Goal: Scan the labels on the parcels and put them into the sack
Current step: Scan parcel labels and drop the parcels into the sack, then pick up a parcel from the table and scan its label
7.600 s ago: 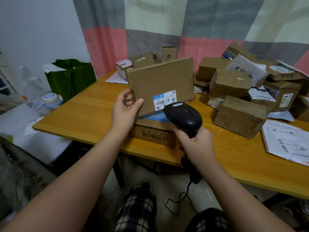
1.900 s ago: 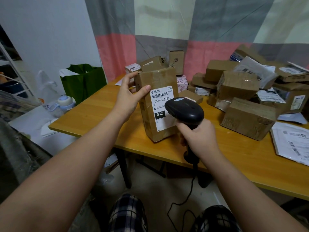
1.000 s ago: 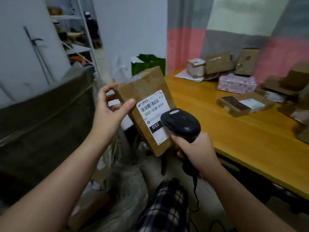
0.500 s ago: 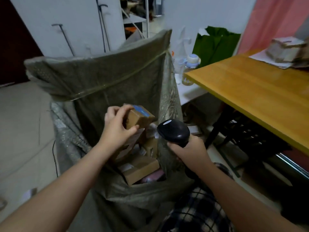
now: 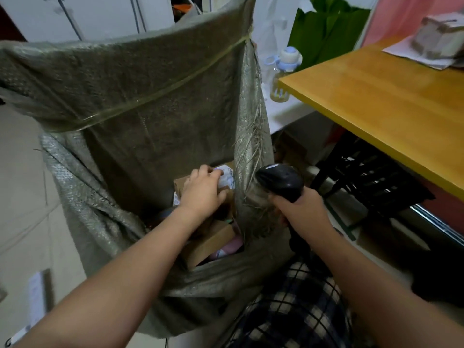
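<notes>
Sack (image 5: 150, 109) stands open, woven grey, with other boxes already inside. The table (image 5: 376, 96) is right of the sack. Step, as I judge it: dropping the parcel (image 5: 227, 175) in. It sits inside the sack on top of the pile, my left hand (image 5: 203, 190) curled over it. My right hand (image 5: 301, 209), just outside the sack's right wall, grips the scanner (image 5: 278, 182). Next: let go, lift clear of the sack's rim, fetch another. The parcel's label is white, print unreadable.

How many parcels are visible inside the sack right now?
3. A labelled box under the left hand, a brown box nearer the person, a pink packet beside it. More may be hidden underneath.
</notes>
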{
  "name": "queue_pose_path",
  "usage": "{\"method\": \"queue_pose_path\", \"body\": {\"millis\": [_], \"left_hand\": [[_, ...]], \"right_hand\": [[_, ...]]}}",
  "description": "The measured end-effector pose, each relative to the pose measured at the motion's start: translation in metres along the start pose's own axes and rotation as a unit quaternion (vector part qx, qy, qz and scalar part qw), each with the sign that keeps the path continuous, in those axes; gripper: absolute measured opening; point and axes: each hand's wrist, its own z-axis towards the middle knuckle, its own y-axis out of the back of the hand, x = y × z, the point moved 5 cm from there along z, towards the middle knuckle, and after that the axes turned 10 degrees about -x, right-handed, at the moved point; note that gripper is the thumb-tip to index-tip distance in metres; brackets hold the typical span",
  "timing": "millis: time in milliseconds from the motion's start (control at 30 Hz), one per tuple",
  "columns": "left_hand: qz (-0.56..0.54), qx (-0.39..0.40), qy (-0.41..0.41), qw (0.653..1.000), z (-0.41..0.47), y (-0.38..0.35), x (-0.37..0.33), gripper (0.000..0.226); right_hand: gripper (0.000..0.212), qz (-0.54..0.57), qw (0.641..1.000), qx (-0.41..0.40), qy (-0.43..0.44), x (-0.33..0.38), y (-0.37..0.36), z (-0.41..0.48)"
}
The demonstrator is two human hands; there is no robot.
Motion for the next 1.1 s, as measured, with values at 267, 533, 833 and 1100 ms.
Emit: {"method": "queue_pose_path", "body": {"millis": [267, 533, 833, 1100], "left_hand": [[-0.143, -0.052, -0.106, 0.983, 0.025, 0.036, -0.116, 0.037], [-0.270, -0.006, -0.213, 0.939, 0.036, 0.038, -0.282, 0.034], [-0.291, 0.039, -0.295, 0.909, 0.055, 0.020, -0.435, 0.045], [-0.131, 0.055, -0.349, 0.926, 0.108, -0.016, -0.552, 0.089]], "right_hand": [[0.012, 0.064, 0.991, -0.105, -0.050, -0.005, 0.085, 0.008], [0.010, 0.111, 0.957, -0.259, -0.062, -0.016, 0.234, -0.005], [0.011, 0.205, 0.908, -0.354, -0.094, -0.037, 0.354, -0.009], [0.011, 0.211, 0.889, -0.397, -0.087, -0.057, 0.413, -0.001]]}}
